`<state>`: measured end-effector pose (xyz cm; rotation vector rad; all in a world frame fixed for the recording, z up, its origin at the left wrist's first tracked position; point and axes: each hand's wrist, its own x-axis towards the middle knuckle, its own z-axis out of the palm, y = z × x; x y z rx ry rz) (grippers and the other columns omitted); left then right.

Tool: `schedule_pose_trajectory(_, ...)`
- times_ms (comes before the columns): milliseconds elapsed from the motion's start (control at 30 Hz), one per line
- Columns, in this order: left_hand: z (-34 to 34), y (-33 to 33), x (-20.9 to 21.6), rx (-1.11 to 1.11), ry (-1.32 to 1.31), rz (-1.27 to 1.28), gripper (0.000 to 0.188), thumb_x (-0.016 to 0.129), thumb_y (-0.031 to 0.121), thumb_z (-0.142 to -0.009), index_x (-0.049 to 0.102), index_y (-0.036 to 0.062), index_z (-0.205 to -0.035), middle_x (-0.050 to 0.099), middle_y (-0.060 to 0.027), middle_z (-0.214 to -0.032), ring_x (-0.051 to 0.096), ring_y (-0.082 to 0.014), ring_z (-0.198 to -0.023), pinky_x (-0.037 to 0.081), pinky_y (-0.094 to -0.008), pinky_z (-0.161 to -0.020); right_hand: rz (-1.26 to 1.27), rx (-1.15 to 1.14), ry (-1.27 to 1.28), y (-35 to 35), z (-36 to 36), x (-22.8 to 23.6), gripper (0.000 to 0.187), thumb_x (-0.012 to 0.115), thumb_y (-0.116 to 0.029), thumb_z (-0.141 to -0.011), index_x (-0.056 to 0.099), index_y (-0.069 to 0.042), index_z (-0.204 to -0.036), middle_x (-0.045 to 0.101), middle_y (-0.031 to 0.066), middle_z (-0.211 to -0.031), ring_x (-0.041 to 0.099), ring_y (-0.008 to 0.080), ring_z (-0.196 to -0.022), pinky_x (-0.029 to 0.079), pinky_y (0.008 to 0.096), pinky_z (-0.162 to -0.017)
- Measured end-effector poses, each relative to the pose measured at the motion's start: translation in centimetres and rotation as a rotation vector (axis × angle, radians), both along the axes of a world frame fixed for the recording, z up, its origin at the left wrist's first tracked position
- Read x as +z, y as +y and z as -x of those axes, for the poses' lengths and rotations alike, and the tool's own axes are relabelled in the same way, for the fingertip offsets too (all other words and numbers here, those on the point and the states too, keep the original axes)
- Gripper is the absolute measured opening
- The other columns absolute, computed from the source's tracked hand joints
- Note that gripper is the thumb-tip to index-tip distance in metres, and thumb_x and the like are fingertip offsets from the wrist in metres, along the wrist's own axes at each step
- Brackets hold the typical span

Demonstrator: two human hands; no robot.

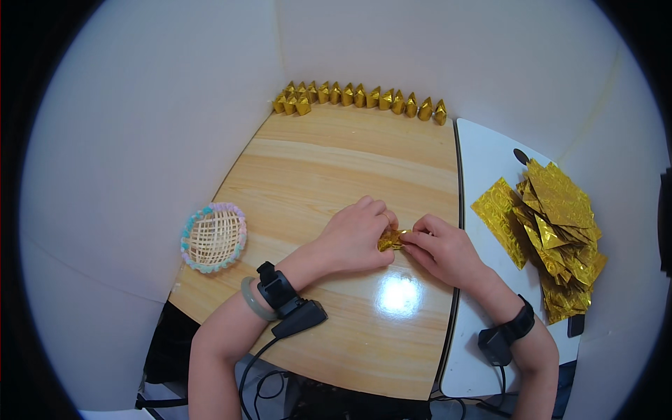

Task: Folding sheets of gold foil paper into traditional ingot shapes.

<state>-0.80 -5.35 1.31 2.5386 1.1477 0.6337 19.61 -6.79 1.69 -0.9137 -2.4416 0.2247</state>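
Observation:
Between my two hands is a small folded piece of gold foil paper, held just above the wooden table. My left hand closes round its left side, with the fingers curled over and partly hiding it. My right hand pinches its right end between thumb and fingers. The paper's full shape is covered by my fingers. Far off along the table's back edge stands a row of folded gold paper ingots, with several more in a short second row at the left.
A small woven basket with a pastel fuzzy rim stands at the table's left edge. On the white table at right lies a heaped pile of gold foil sheets. Pale walls rise around. Black wrist devices trail cables.

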Motion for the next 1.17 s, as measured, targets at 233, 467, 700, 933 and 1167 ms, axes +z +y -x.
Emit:
schedule_pose_trajectory(233,0.0,-0.1,0.2,-0.003,-0.012,0.042,0.036,0.068,0.029,-0.065,0.06,0.0076,-0.093,0.053,-0.0083,-0.091,0.049,-0.0261,-0.092,0.044,-0.0342,-0.078,0.335,-0.144,0.124,0.6,0.2,-0.3,0.024,0.071,-0.017,-0.074,0.055,-0.006,-0.087,0.054,0.0072,-0.081,0.058,0.0214,-0.072,0.047,0.0307,-0.063)
schedule_pose_trajectory(467,0.0,0.6,-1.0,-0.089,-0.406,0.369,0.029,0.067,0.014,-0.076,0.058,0.003,-0.101,0.059,-0.0065,-0.095,0.055,-0.0177,-0.091,0.045,-0.0289,-0.08,0.379,-0.235,0.202,1.1,-0.1,-0.9,0.039,0.076,-0.018,-0.069,0.05,-0.005,-0.095,0.054,0.0071,-0.077,0.056,0.0174,-0.068,0.047,0.0277,-0.061)
schedule_pose_trajectory(700,-0.2,0.9,-1.0,-0.03,-0.794,0.742,0.017,0.059,-0.001,-0.081,0.057,-0.0011,-0.099,0.062,-0.0067,-0.09,0.058,-0.0111,-0.084,0.046,-0.0232,-0.075,0.654,-0.159,0.468,1.3,-0.2,-0.6,0.032,0.072,-0.014,-0.076,0.05,-0.003,-0.096,0.061,0.0049,-0.074,0.056,0.0089,-0.064,0.046,0.0231,-0.058)
schedule_pose_trajectory(933,-0.4,0.8,-1.3,-0.056,-0.685,0.725,0.016,0.061,-0.001,-0.08,0.056,-0.0003,-0.094,0.061,-0.0046,-0.083,0.057,-0.0085,-0.078,0.046,-0.021,-0.07,0.917,-0.121,0.51,1.0,-0.1,-0.1,0.021,0.061,-0.017,-0.086,0.058,0.0,-0.074,0.061,0.0043,-0.06,0.057,0.0074,-0.053,0.045,0.0193,-0.048)
schedule_pose_trajectory(1167,-0.8,0.5,-0.8,0.014,-0.592,0.489,0.022,0.069,0.009,-0.078,0.056,0.0046,-0.096,0.058,-0.0062,-0.099,0.057,-0.0075,-0.081,0.047,-0.0208,-0.07,0.899,-0.185,0.462,1.0,-0.1,0.5,0.023,0.061,-0.023,-0.087,0.063,-0.001,-0.077,0.06,0.0036,-0.057,0.057,0.0075,-0.051,0.045,0.0187,-0.049)
